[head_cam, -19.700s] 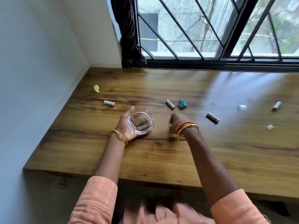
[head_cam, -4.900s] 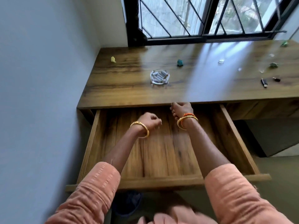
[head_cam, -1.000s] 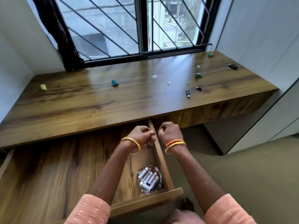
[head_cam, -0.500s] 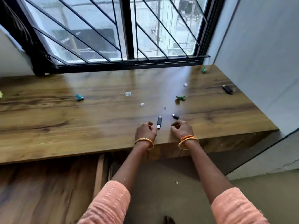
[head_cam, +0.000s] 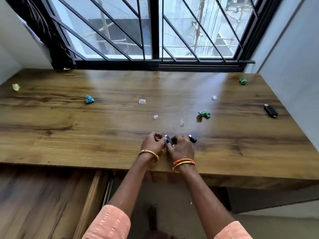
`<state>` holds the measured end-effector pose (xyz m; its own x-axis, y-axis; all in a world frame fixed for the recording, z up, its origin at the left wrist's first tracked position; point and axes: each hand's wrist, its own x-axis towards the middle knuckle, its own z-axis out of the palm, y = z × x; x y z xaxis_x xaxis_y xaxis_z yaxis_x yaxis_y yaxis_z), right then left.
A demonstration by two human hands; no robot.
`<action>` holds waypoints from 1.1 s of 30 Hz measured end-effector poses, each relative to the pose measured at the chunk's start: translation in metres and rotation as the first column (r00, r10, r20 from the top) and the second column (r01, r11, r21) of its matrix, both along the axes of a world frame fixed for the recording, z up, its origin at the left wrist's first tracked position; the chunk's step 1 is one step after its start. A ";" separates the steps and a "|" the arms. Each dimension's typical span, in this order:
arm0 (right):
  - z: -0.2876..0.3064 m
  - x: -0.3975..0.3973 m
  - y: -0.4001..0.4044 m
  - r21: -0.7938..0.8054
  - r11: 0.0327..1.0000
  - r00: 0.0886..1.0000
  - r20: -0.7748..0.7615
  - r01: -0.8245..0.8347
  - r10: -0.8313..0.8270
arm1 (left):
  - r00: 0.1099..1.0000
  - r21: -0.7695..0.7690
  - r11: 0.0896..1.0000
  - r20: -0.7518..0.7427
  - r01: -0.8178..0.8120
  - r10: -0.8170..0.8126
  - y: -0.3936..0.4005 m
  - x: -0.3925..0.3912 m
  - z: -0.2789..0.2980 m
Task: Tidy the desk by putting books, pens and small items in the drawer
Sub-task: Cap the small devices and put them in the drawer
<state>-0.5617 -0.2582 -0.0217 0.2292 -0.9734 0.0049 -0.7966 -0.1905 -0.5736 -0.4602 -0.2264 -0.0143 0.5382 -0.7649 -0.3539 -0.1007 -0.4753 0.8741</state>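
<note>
Where the wooden surface point(head_cam: 103, 135) meets a barred window point(head_cam: 155, 28), it is closed in by pale walls on the left and right. Both hands are seen near its front edge, close together. A small black USB stick point(head_cam: 168, 139) is held between them: the left hand point(head_cam: 152, 145) is curled with its fingertips at the stick's left side, and the right hand point(head_cam: 181, 149) is curled over its right end. Which of the two carries the weight cannot be told. A second black stick point(head_cam: 192, 139) lies just beside the right hand's knuckles. A larger black stick point(head_cam: 270, 110) is seen well apart, near the right wall.

Small clear plastic caps point(head_cam: 142, 101) are scattered across the middle of the surface. Crumpled paper scraps are spread about: a yellow one point(head_cam: 15, 87) at far left, a blue one point(head_cam: 89, 99), a green one point(head_cam: 204, 114) right of centre, and another green one point(head_cam: 243, 80) at the back right corner.

Below the front edge at lower left, the drawer point(head_cam: 43, 204) is pulled out, and only its wooden bottom and right wall are shown. Gold bangles are worn on both wrists, with an orange one on the right.
</note>
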 end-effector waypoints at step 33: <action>0.025 0.027 -0.143 0.367 0.920 0.976 -0.209 0.140 -0.065 | 0.898 -0.229 0.884 -0.281 -0.407 0.340 -0.071 0.117 -0.015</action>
